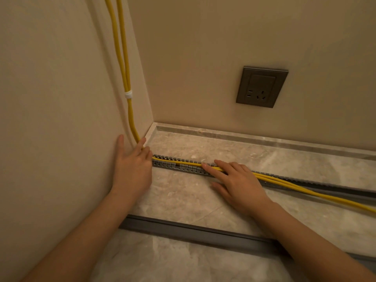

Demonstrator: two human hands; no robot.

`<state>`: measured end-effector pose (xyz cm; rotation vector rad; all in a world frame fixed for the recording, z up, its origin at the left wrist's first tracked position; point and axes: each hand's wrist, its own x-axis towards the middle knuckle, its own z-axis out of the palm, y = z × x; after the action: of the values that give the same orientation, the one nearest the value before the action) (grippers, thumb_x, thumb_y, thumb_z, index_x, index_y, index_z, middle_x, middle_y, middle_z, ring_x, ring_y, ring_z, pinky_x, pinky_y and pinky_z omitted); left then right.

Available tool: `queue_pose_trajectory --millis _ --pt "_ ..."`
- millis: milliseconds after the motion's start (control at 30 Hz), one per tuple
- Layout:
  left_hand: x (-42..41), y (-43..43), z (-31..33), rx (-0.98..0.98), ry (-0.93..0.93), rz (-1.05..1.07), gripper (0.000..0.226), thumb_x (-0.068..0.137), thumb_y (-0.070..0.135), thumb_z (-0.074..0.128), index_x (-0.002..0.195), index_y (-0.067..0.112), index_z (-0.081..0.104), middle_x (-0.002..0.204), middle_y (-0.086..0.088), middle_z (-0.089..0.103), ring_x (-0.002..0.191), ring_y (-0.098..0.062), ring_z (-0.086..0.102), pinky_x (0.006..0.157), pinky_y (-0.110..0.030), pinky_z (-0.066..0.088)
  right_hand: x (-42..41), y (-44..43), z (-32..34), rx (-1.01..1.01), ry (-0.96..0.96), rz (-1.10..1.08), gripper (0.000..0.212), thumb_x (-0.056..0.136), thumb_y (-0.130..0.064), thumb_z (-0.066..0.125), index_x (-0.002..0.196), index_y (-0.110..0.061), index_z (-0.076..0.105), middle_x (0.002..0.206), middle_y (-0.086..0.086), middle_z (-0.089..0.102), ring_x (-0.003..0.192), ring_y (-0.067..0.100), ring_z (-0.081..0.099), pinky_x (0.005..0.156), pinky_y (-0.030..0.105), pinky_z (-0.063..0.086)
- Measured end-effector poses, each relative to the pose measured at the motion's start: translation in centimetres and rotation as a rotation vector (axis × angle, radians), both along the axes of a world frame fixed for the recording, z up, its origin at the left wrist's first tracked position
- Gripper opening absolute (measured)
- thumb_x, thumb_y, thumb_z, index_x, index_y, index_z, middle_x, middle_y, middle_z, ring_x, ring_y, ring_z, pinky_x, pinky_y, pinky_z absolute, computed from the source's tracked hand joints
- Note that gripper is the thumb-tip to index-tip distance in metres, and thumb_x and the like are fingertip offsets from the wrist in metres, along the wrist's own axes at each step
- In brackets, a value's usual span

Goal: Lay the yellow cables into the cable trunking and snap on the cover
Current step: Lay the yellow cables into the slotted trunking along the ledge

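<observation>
Two yellow cables [124,58] run down the left wall, tied by a white strap [128,94], bend at the corner and run right along the floor. A grey slotted trunking [183,165] lies on the marble floor; the cables sit in its left end and rise out of it further right [305,188]. My left hand [133,165] rests at the corner, fingers straight against the wall and on the cable bend. My right hand [238,184] lies flat on the trunking, fingers pressing the cables down. The grey cover strip [193,231] lies on the floor nearer to me.
A grey wall socket [262,86] sits on the back wall above the floor. A marble skirting ledge [244,137] runs along the back wall. The left wall meets the back wall in a corner beside the trunking's end.
</observation>
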<state>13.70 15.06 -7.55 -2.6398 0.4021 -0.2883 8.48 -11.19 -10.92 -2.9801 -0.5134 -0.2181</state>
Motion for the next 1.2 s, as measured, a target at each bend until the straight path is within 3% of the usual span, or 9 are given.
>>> queue_pose_trajectory --millis 233,433,600,733,867,933,1000,1100,1200 --pt "-0.2 0.9 0.7 0.013 0.006 0.008 0.047 0.089 0.021 0.035 0.135 0.014 0.046 0.141 0.003 0.047 0.143 -0.015 0.019 0.104 -0.060 -0.019 0.2 -0.7 0.3 -0.062 0.001 0.036 0.047 0.095 -0.044 0.042 0.140 -0.036 0.035 0.123 0.007 0.058 0.101 0.026 0.055 0.081 0.035 0.045" --pt "0.1 -0.4 0.2 -0.033 0.035 0.025 0.044 0.086 0.022 0.037 0.124 0.010 0.055 0.132 -0.002 0.054 0.143 -0.019 0.019 0.106 -0.063 -0.009 0.6 -0.6 0.6 0.000 0.035 -0.006 0.042 0.094 -0.048 0.038 0.134 -0.040 0.043 0.125 -0.004 0.054 0.105 0.020 0.050 0.082 0.033 0.039" --pt "-0.5 -1.4 -0.7 -0.318 -0.033 0.016 0.041 0.088 0.027 0.046 0.122 0.007 0.058 0.141 -0.008 0.048 0.138 -0.024 0.030 0.112 -0.053 0.003 0.8 -0.3 0.5 0.078 0.059 -0.033 0.041 0.092 -0.052 0.036 0.132 -0.043 0.043 0.127 -0.011 0.049 0.109 0.014 0.046 0.085 0.029 0.033" --pt "-2.6 -5.0 -1.8 -0.608 0.008 -0.242 0.036 0.082 0.020 0.060 0.116 0.008 0.062 0.121 -0.008 0.063 0.116 -0.026 0.055 0.110 -0.051 0.025 0.6 -0.1 0.7 0.157 0.080 -0.020 0.041 0.091 -0.052 0.042 0.130 -0.040 0.047 0.130 -0.009 0.047 0.115 0.012 0.043 0.091 0.029 0.031" --pt "-4.5 -9.4 -2.3 -0.686 0.128 -0.388 0.037 0.081 0.023 0.061 0.114 0.007 0.063 0.110 -0.009 0.066 0.103 -0.026 0.060 0.102 -0.042 0.041 0.3 -0.4 1.1 0.339 0.084 0.019 0.041 0.088 -0.029 0.059 0.128 -0.028 0.053 0.129 -0.001 0.051 0.118 0.015 0.044 0.098 0.029 0.033" --pt "-5.0 -10.8 -2.4 -0.701 0.125 -0.373 0.033 0.080 0.020 0.061 0.109 0.005 0.064 0.103 -0.011 0.067 0.097 -0.027 0.061 0.095 -0.039 0.046 -0.1 -1.0 1.3 0.560 0.041 -0.006 0.039 0.084 -0.011 0.063 0.122 -0.020 0.060 0.119 0.001 0.057 0.113 0.015 0.049 0.098 0.027 0.038" --pt "-5.3 -11.7 -2.3 -0.717 0.107 -0.328 0.027 0.079 0.017 0.060 0.103 0.006 0.066 0.097 -0.011 0.067 0.093 -0.028 0.061 0.092 -0.039 0.048 -0.5 -1.5 1.3 0.658 -0.039 -0.069 0.034 0.083 -0.003 0.063 0.114 -0.016 0.065 0.111 0.001 0.059 0.109 0.014 0.052 0.095 0.024 0.040" --pt "-5.3 -12.3 -2.3 -0.688 0.104 -0.279 0.023 0.079 0.018 0.060 0.097 0.007 0.067 0.093 -0.010 0.068 0.089 -0.027 0.062 0.090 -0.040 0.048 -1.4 -2.8 1.1 0.577 -0.170 -0.123 0.027 0.080 -0.002 0.066 0.104 -0.014 0.068 0.102 0.002 0.062 0.099 0.013 0.052 0.088 0.022 0.041" --pt "-5.4 -12.4 -2.6 -0.639 0.095 -0.270 0.029 0.075 0.012 0.065 0.102 0.001 0.067 0.095 -0.014 0.068 0.091 -0.031 0.063 0.092 -0.042 0.050 -2.3 -4.1 0.8 0.448 -0.253 -0.096 0.019 0.079 -0.003 0.069 0.097 -0.010 0.072 0.095 0.005 0.066 0.090 0.021 0.056 0.077 0.034 0.049"
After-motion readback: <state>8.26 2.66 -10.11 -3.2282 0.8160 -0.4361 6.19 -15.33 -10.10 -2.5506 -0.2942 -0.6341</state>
